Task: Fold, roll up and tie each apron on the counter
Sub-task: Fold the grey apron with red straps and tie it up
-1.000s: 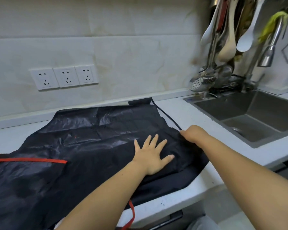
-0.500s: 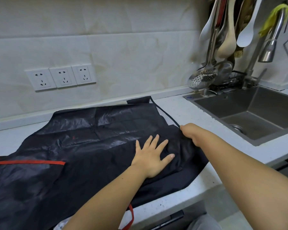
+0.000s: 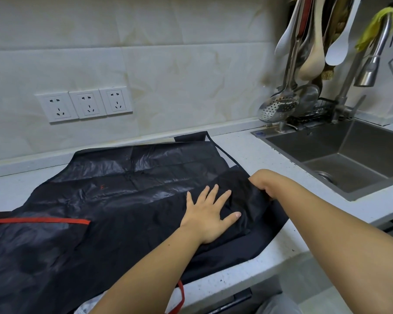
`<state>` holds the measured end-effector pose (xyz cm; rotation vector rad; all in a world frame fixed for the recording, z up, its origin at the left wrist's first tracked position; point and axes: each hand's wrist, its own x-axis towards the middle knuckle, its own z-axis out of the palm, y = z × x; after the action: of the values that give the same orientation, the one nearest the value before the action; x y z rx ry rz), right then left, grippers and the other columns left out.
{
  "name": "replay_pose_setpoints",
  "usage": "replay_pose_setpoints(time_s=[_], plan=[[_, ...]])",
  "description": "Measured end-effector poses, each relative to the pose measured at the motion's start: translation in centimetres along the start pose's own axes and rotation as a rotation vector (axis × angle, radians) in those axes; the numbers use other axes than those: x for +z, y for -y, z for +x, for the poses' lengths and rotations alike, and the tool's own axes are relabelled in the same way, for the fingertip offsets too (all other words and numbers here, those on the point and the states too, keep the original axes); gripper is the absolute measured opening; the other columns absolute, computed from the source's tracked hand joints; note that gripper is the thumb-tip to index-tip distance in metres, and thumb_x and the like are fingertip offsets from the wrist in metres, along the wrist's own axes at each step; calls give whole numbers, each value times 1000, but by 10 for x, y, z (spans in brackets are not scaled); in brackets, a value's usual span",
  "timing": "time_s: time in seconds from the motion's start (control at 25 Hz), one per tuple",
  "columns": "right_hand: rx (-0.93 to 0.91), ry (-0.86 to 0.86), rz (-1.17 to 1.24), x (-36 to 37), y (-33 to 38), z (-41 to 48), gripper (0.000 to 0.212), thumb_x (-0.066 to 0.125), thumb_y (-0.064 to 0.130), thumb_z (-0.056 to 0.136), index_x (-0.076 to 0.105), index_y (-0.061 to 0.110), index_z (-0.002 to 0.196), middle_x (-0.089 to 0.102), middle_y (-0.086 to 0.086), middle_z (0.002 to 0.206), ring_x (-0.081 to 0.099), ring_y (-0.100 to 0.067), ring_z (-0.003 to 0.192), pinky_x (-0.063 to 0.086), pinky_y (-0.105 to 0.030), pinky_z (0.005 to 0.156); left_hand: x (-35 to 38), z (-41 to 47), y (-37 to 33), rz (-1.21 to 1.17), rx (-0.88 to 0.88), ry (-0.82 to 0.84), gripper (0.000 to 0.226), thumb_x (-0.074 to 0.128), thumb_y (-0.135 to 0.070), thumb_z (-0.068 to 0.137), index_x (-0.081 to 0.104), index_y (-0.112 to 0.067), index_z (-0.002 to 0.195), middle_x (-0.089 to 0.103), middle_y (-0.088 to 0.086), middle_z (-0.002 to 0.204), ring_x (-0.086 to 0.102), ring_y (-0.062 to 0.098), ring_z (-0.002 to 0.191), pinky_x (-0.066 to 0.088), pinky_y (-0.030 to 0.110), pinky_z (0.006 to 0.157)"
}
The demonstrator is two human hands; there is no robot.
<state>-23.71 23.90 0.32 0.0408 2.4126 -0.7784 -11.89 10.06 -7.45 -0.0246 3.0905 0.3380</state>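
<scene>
— Where's the black apron [image 3: 123, 189]?
— Spread on the desk [image 3: 254, 150], left of the sink [image 3: 349, 155].
— And the hands?
— The left hand [image 3: 210, 214] presses it flat, fingers spread; the right hand [image 3: 262, 181] grips its right edge.

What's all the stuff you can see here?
aprons: layered pile, count unclear, black, spread on the counter
red straps: two bits showing, red, left side and front edge of the pile
counter: one, white speckled, under the aprons
sockets: three, white, on the wall
sink: one, grey metal, at the right
tap: one, silver, above the sink
yellow cloth: one, draped over the tap
utensils: several, white, cream and metal, hanging beside the tap
left hand: one, flat on the aprons
right hand: one, gripping the aprons' right edge
</scene>
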Motion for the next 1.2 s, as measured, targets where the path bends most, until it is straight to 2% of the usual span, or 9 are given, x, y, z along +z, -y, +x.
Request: replay_pose_setpoints(time_s=[0.12, 0.28, 0.4, 0.52, 0.6, 0.72, 0.92, 1.04, 1.2], plan=[[-172, -190, -106, -1, 8, 0, 23, 46, 17, 97, 59, 1, 106, 57, -16, 104, 56, -31, 93, 46, -33, 77, -1, 0, 0, -4, 14, -8, 73, 16, -80, 85, 0, -48, 150, -10, -8, 162, -15, 17, 148, -11, 61, 114], [-166, -235, -134, -8, -10, 9, 21, 55, 21, 94, 49, 7, 78, 51, -12, 79, 47, -24, 65, 41, -27, 52, -1, 0, 0, 2, 15, 12, 77, 17, -84, 81, 1, -51, 148, -10, -8, 162, -16, 19, 148, -11, 63, 113], [-178, -510, -222, -4, -20, 10, 29, 49, 34, 96, 54, 7, 91, 61, -14, 96, 54, -30, 81, 41, -31, 66, -1, 1, -1, 23, 15, 41, 82, 19, -88, 76, 3, -52, 148, -9, -8, 162, -16, 20, 148, -12, 64, 112], [-432, -757, -207, 23, 2, -8, 35, 33, 33, 100, 57, 12, 114, 58, -11, 113, 53, -33, 107, 42, -37, 79, -2, 1, -1, 22, 17, 35, 85, 22, -89, 74, 8, -50, 148, -7, -8, 162, -14, 20, 148, -13, 65, 111], [-679, -570, -342, 61, 16, -12, 39, 30, 33, 101, 53, 21, 130, 54, -7, 130, 46, -31, 124, 41, -42, 99, -1, 1, -4, -33, 37, 7, 85, 31, -84, 78, 11, -45, 150, 1, -11, 162, -10, 18, 149, -13, 63, 112], [-610, -299, -387, 87, -6, 6, 51, 19, 47, 101, 29, 31, 149, 21, -2, 159, 12, -25, 147, 9, -46, 119, -9, 3, 8, -165, 19, 20, 72, 43, -61, 90, 15, -39, 153, 7, -6, 163, -3, 13, 149, -13, 53, 116], [-404, -452, -572, 77, -24, 23, 51, 18, 45, 102, 27, 29, 149, 20, -5, 159, 4, -30, 148, 3, -49, 119, -23, -5, 65, -3, -69, 27, 58, 24, -60, 98, 20, -37, 152, 3, -5, 163, -6, 12, 149, -11, 47, 119], [-583, -505, -503, 98, 33, 23, 44, 29, 34, 102, 39, 22, 143, 27, -10, 155, 9, -33, 147, 8, -45, 119, -27, -4, 72, 16, -92, -62, 57, 26, -53, 100, 22, -32, 152, 4, -2, 163, -6, 13, 149, -8, 51, 119], [-800, -424, -447, 127, 107, 35, 44, 36, 28, 101, 35, 22, 145, 22, -11, 157, 9, -31, 147, 9, -42, 119, -34, -12, 97, 26, -185, -128, 56, 30, -51, 99, 29, -27, 150, 6, -2, 163, -6, 14, 149, -8, 58, 117]])
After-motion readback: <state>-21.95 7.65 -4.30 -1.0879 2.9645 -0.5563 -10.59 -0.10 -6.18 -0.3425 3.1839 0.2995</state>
